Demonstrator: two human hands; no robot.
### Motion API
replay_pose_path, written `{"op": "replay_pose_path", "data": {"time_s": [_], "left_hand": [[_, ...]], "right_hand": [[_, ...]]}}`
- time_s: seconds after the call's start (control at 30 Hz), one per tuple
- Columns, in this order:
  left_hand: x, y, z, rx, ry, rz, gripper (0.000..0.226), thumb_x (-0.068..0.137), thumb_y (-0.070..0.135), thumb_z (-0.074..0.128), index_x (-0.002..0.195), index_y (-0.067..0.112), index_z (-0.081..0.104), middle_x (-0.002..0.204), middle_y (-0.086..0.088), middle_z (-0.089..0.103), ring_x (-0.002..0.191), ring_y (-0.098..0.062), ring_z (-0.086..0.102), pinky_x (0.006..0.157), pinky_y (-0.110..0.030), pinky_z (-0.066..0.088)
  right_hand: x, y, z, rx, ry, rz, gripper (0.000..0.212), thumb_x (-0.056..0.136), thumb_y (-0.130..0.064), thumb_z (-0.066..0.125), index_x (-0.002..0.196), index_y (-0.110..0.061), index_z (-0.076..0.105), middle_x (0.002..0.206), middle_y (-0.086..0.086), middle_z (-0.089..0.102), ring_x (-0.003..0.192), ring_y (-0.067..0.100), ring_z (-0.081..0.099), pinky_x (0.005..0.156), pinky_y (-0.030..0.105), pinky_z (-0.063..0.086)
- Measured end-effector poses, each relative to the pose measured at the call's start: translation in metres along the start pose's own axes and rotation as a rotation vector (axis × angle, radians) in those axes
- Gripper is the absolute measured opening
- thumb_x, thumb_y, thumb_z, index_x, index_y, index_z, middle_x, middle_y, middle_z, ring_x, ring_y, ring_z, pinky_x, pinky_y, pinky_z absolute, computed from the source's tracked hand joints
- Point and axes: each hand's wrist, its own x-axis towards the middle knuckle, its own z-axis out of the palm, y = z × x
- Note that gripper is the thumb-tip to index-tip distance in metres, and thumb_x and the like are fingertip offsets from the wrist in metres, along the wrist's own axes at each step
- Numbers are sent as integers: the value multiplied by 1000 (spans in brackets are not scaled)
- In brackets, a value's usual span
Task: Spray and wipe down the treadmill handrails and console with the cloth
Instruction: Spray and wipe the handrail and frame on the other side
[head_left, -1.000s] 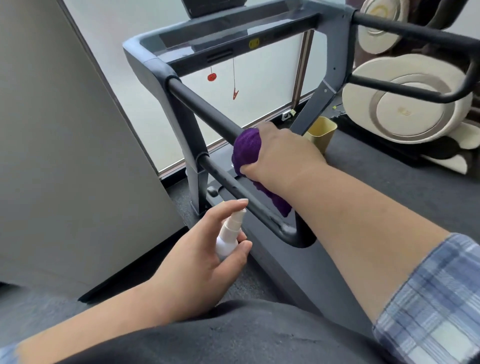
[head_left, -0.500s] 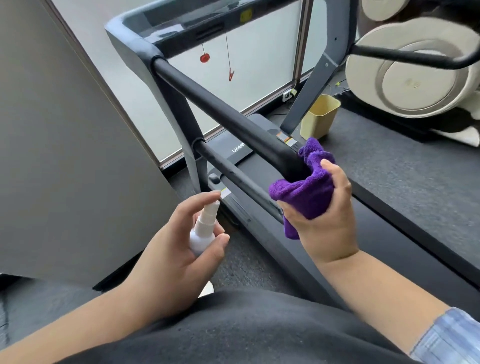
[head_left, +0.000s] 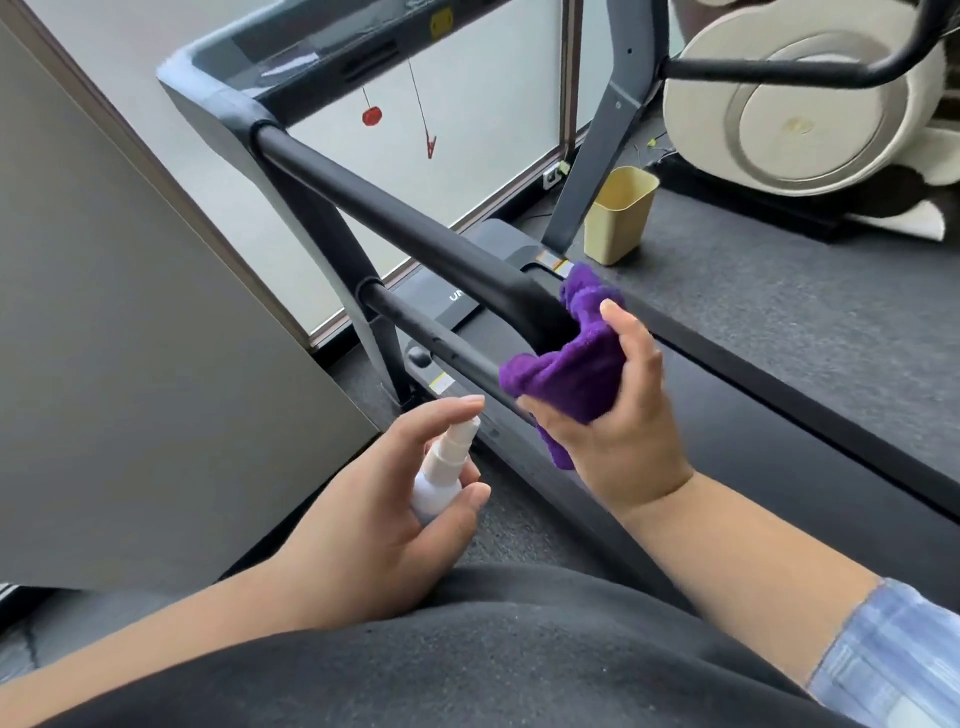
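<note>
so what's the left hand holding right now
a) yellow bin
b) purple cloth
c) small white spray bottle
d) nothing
c: the left hand grips the small white spray bottle with a finger over its nozzle, while the purple cloth is in the right hand.

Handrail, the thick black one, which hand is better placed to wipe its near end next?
Probably the right hand. It holds the purple cloth right beside the rounded near end of the handrail. The left hand sits lower, gripping the spray bottle.
</note>
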Motion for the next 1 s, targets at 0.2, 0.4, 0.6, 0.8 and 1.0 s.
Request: {"op": "replay_pose_path", "data": {"time_s": [0.2,0.4,0.6,0.8,1.0], "left_hand": [[5,8,2,54,0,31,58,84,41,59,132,61,32,94,19,62,80,-7,64,72,-20,49],[6,7,-9,109,3,19,57,84,41,58,131,61,32,95,20,62,73,-4,63,69,-11,45],[8,-6,-13,114,-28,11,56,85,39,59,131,57,33,95,16,64,78,-10,65,71,-16,48],[14,-13,-10,114,-92,19,55,85,40,59,131,56,33,94,15,64,79,-10,64,71,-17,48],[17,-10,-9,135,-148,67,56,86,39,58,132,56,31,95,17,63,78,-9,64,71,-17,48]], "right_hand": [[87,-70,13,-208,-246,-90,94,74,-48,84,149,-26,33,142,5,51,120,27,55,96,39,46],[66,-52,14,-366,-168,-79,84,75,-52,80,145,-27,41,130,3,59,106,30,61,86,41,49],[25,-20,9,-141,31,19,85,71,-53,80,140,-27,37,131,4,58,114,25,59,92,35,48],[-10,14,8,-70,55,43,86,69,-50,77,138,-20,37,130,2,51,118,18,53,103,17,38],[-19,19,7,-42,52,91,86,68,-50,79,138,-26,35,130,14,57,113,24,58,96,37,48]]}}
